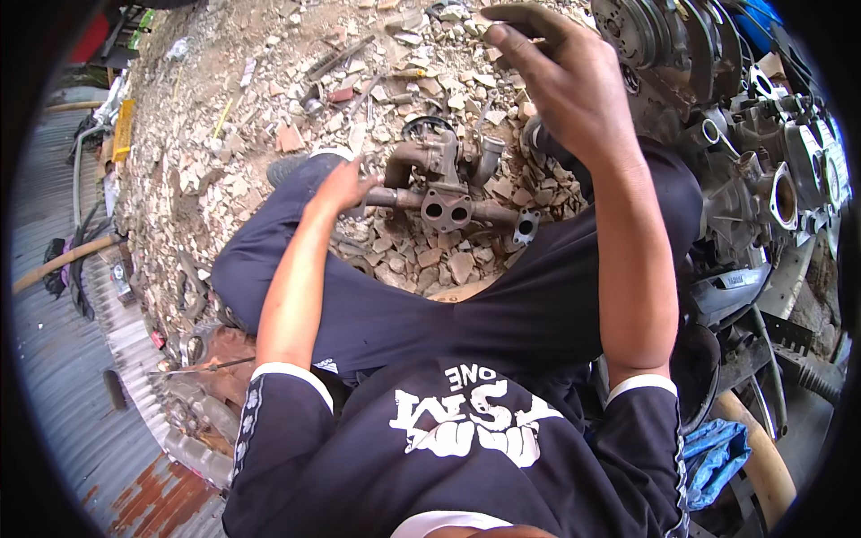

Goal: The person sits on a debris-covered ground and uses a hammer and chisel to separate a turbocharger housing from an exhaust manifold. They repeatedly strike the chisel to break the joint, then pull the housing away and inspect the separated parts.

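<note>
A rusty metal manifold (447, 208) with flanges and an upright housing lies on rubble between my bent legs. My left hand (345, 186) is at its left end, fingers curled on the metal; part of that end is hidden. My right hand (552, 67) is raised above and right of the manifold, fingers loosely stretched out, with nothing visible in them. Beyond the manifold lie small metal tools (341, 56) among the stones.
Engine castings (771, 179) and a pulley assembly (646, 27) are piled close on my right, with a blue crumpled sheet (713, 453) below. Rusty corrugated metal (63, 377), a wooden handle (67, 262) and a yellow object (123, 130) are on my left. Broken stones (224, 108) cover the ground.
</note>
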The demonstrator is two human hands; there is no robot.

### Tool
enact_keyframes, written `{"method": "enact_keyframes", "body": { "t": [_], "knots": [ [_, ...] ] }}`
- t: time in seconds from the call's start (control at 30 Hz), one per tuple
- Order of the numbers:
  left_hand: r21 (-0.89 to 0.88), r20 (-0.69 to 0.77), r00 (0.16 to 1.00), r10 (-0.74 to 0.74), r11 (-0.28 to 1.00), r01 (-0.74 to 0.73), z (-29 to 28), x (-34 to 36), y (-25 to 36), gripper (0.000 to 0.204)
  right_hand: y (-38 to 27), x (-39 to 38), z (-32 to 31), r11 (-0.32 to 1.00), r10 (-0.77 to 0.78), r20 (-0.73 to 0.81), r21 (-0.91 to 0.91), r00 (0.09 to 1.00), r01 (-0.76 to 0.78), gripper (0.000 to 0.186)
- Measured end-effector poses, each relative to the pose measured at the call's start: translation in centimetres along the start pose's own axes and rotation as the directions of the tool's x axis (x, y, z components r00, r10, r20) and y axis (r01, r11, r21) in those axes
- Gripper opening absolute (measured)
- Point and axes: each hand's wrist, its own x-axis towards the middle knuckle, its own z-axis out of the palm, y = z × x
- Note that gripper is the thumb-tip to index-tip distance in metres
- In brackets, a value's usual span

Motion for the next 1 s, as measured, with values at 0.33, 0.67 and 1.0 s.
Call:
{"method": "enact_keyframes", "body": {
  "t": [0.33,0.67,1.0],
  "knots": [
    [0.234,-0.194,0.974,-0.118,0.958,0.163,2.9,-0.8,1.8,0.042,0.2,-0.3,-1.8,0.974,-0.206,0.045,-0.089,0.978,0.209,0.030],
    [0.237,-0.230,0.969,-0.091,0.960,0.147,4.2,-3.0,0.6,0.040,1.6,-0.4,-0.3,0.925,-0.357,-0.084,-0.174,0.930,0.339,0.027],
    [0.039,-0.274,0.936,-0.220,0.970,0.240,6.0,-5.7,2.5,0.040,2.0,-0.5,0.4,0.893,-0.376,0.029,-0.254,0.926,0.371,0.029]
  ]
}}
